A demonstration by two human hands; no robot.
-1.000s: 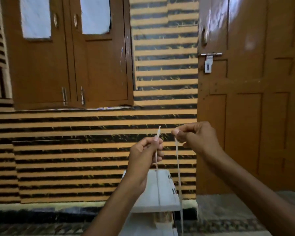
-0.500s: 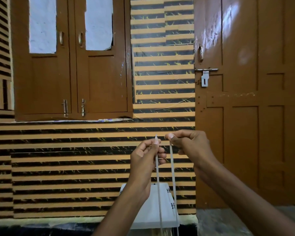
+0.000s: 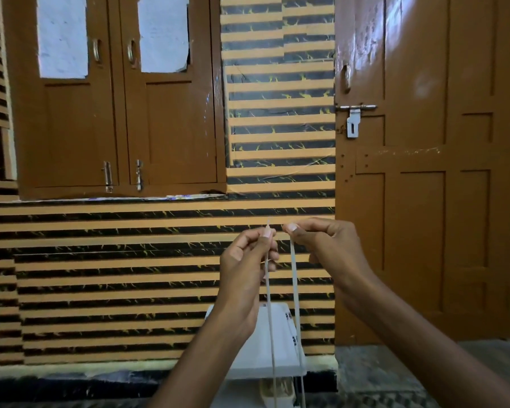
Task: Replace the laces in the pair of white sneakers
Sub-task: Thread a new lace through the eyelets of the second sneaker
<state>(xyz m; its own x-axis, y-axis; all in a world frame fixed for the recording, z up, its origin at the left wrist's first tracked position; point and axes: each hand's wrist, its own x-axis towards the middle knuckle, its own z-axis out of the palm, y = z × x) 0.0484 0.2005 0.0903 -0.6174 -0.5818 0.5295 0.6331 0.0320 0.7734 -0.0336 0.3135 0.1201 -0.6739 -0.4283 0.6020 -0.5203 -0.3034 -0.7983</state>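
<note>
Two hands raised before striped wall: left hand (image 3: 248, 260) pinching one lace (image 3: 268, 287) end, right hand (image 3: 326, 245) pinching the other. Both strands hanging taut, close together, down past white box (image 3: 277, 346) at bottom centre.

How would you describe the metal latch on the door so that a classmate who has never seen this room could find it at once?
Start at the big brown door right of the striped wall. On its left edge, below the curved handle, sits the latch. Unlike the handle, it is a horizontal silver bolt with a flat slotted plate hanging from it.
</note>
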